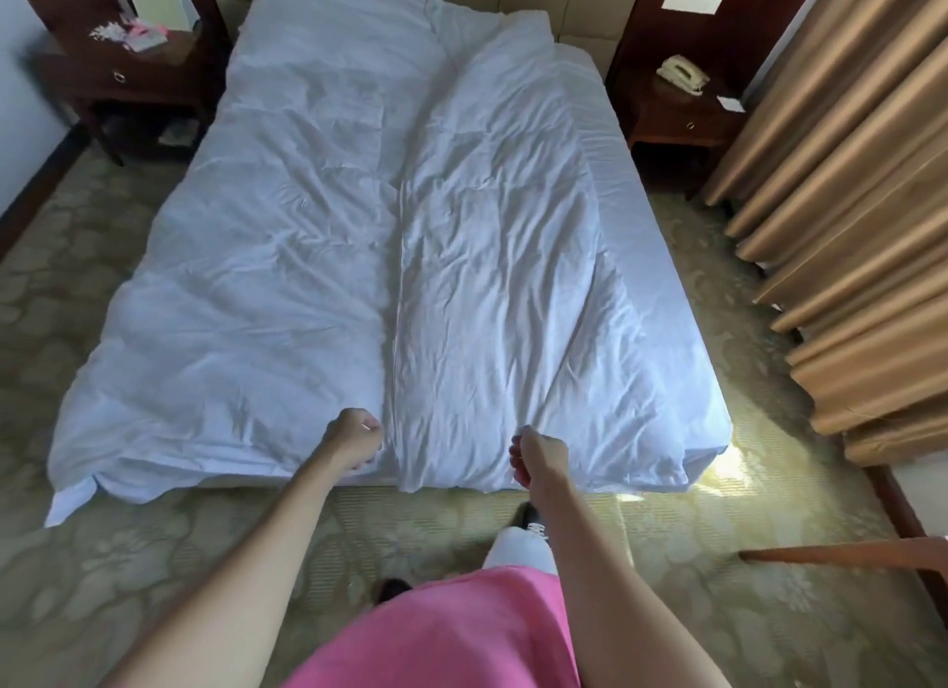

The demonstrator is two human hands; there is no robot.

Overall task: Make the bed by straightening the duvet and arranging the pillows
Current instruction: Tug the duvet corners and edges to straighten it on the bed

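At the foot of the bed, toward six o'clock, the left hand (355, 442) and the right hand (538, 454) are both curled; whether they pinch cloth or are merely clenched I cannot tell, since the fingers are turned under. They sit just over the near edge of the rumpled white duvet (287, 256), which covers the left half of the bed and is doubled back along a long fold running from twelve to six o'clock, its right part lying beside a bare strip of white fitted sheet (662, 297). At eleven o'clock stands a dark wooden bedside table (128, 77) carrying small pink and white clutter. At one o'clock a second dark wooden bedside table (682, 113) holds a cream corded telephone (683, 73). Long tan pleated curtains (846, 200) hang at three o'clock. A green floral carpet (102, 549) surrounds the bed, and a reddish wooden chair leg (841, 554) juts in at four o'clock.
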